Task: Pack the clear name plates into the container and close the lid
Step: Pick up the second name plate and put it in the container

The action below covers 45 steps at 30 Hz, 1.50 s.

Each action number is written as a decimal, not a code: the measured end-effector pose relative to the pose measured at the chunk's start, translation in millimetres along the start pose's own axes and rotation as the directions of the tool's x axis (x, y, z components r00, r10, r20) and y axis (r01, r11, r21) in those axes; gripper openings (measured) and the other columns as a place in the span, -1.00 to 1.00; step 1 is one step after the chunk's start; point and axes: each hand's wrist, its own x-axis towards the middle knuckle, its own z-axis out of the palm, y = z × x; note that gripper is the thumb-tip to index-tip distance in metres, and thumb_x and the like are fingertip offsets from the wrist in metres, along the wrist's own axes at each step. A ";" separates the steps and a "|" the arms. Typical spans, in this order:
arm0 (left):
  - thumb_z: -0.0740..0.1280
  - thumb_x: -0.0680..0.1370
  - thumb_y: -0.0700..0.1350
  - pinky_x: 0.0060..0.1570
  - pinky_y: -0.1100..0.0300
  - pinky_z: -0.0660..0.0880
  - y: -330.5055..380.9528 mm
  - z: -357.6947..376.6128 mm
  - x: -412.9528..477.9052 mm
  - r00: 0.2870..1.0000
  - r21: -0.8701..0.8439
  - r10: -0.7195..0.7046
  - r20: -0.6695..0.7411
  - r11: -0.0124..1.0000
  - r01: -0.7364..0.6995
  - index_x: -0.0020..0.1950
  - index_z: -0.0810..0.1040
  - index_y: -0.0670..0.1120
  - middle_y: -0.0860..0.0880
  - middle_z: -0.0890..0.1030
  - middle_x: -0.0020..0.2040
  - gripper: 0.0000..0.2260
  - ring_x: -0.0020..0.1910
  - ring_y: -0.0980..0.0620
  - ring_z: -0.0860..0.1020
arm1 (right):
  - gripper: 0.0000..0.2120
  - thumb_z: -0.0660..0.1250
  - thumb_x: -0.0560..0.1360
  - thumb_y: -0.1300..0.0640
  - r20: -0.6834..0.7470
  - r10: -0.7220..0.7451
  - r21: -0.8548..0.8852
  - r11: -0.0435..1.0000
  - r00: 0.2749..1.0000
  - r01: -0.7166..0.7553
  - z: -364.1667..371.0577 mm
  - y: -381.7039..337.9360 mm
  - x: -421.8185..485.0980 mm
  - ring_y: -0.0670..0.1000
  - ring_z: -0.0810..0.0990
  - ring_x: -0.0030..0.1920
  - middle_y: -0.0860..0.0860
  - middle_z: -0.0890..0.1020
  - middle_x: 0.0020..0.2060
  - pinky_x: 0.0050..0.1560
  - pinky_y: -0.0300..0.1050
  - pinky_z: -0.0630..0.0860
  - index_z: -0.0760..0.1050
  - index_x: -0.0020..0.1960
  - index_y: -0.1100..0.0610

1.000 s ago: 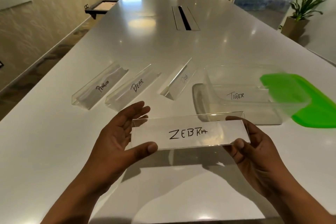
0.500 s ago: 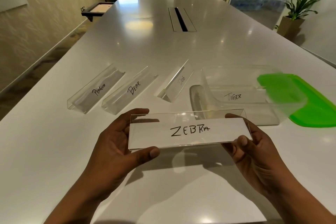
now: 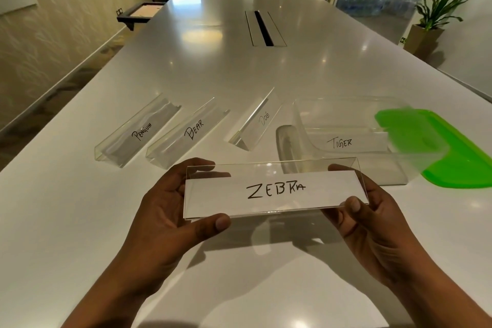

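The ZEBRA name plate (image 3: 274,189) is held at frame centre, gripped at its ends by the left hand (image 3: 170,210) and right hand (image 3: 372,218), fingers curled narrowly round its edges, lifted clear of the table (image 3: 80,221).

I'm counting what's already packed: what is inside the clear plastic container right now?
Inside the clear plastic container lies one clear name plate labelled TIGER. Whether anything lies behind it is unclear through the glare. The green lid is off, beside it.

Plates read ZEBRA (image 3: 275,190), TIGER (image 3: 339,143), DOG (image 3: 257,125), BEAR (image 3: 187,136), PENGUIN (image 3: 137,132).
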 end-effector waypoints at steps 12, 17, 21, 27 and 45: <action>0.62 0.09 0.14 -0.07 0.18 0.61 3.6 -2.5 0.2 1.000 0.057 0.022 0.008 0.998 -0.022 0.07 0.57 0.17 -0.01 0.65 0.13 -0.42 0.18 0.02 0.59 | -0.15 0.58 0.10 -0.29 0.015 -0.082 -0.311 0.947 0.997 0.083 -1.0 -23.1 5.4 0.21 0.59 0.15 0.20 0.63 0.14 0.10 0.02 0.51 0.51 0.23 0.17; 0.58 0.09 -0.03 -0.10 0.21 0.60 4.3 -1.6 -1.5 0.998 0.130 0.011 0.063 0.991 -0.019 0.05 0.59 0.15 0.07 0.64 0.11 -0.46 0.12 0.09 0.61 | -0.37 0.49 0.26 -0.27 0.200 -0.217 -0.678 0.674 0.955 0.295 13.9 -59.0 6.5 0.03 0.59 0.21 0.00 0.66 0.15 0.21 -0.11 0.50 0.54 0.20 0.06; 0.60 0.08 -0.04 -0.09 0.41 0.53 8.8 7.9 -0.5 0.991 0.236 0.033 0.133 0.970 -0.064 0.10 0.61 0.05 0.16 0.65 0.09 -0.41 0.10 0.18 0.61 | -0.43 0.50 0.24 -0.25 0.359 -0.008 -0.904 0.247 0.933 0.350 26.1 -75.7 1.9 -0.24 0.54 0.19 -0.29 0.60 0.14 0.10 -0.31 0.50 0.52 0.22 -0.19; 0.61 0.09 0.03 -0.02 0.43 0.51 14.8 19.9 4.1 0.984 0.265 0.071 0.165 0.958 -0.114 0.09 0.60 0.14 0.17 0.65 0.09 -0.42 0.15 0.18 0.58 | -0.29 0.52 0.23 -0.24 0.423 0.204 -0.900 -0.020 0.883 0.436 35.5 -78.3 2.4 -0.27 0.49 0.20 -0.35 0.54 0.16 0.15 -0.14 0.48 0.34 0.33 -0.30; 0.26 0.29 0.46 0.40 0.21 0.21 -57.6 -5.9 26.9 1.000 0.807 -0.006 -0.004 0.591 0.007 0.46 0.18 0.28 0.28 0.26 0.48 -0.22 0.43 0.31 0.21 | -0.35 0.64 0.16 -0.01 0.392 0.026 -0.908 -0.149 0.920 0.391 17.3 -146.1 54.7 -0.28 0.59 0.02 -0.29 0.61 0.04 -0.04 -0.35 0.54 0.48 0.19 -0.16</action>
